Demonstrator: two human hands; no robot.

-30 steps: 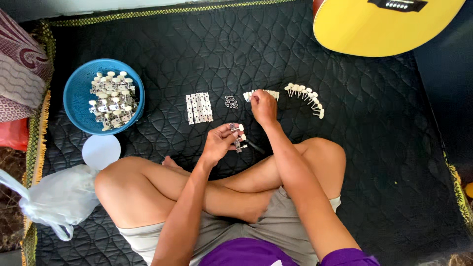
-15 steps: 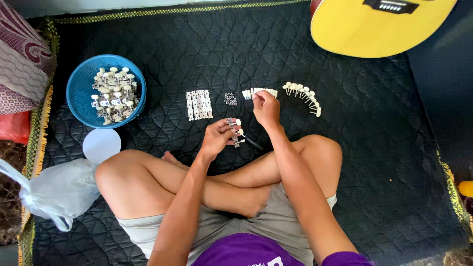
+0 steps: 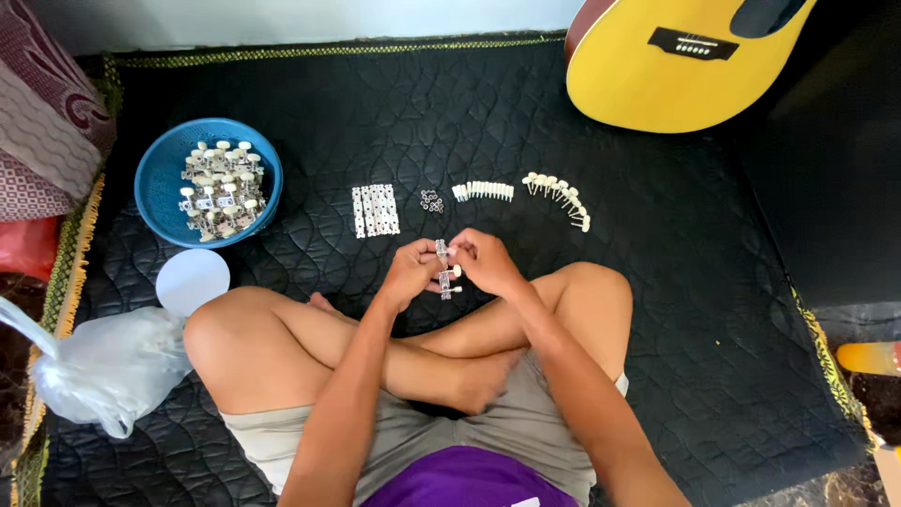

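I sit cross-legged on a black quilted mat [image 3: 657,310]. My left hand [image 3: 411,272] grips a small metal strip of guitar tuning pegs [image 3: 444,270] with white knobs, held upright in front of my knees. My right hand [image 3: 485,261] meets it from the right, fingertips pinching at the top of the strip. On the mat just beyond my hands lie a set of flat white plates [image 3: 375,209], a little heap of small metal rings [image 3: 432,200], a row of white pins [image 3: 485,191] and a curved row of white-knobbed pegs [image 3: 559,194].
A blue bowl [image 3: 155,178] with several finished tuner strips stands at the left, a white round lid [image 3: 192,281] below it. A clear plastic bag [image 3: 99,371] lies by my left knee. A yellow acoustic guitar [image 3: 671,61] rests at the top right. Patterned cushions sit far left.
My right hand drew back from the row of white pins on the mat and came to the tuner strip in my left hand. Both hands now meet at the strip.
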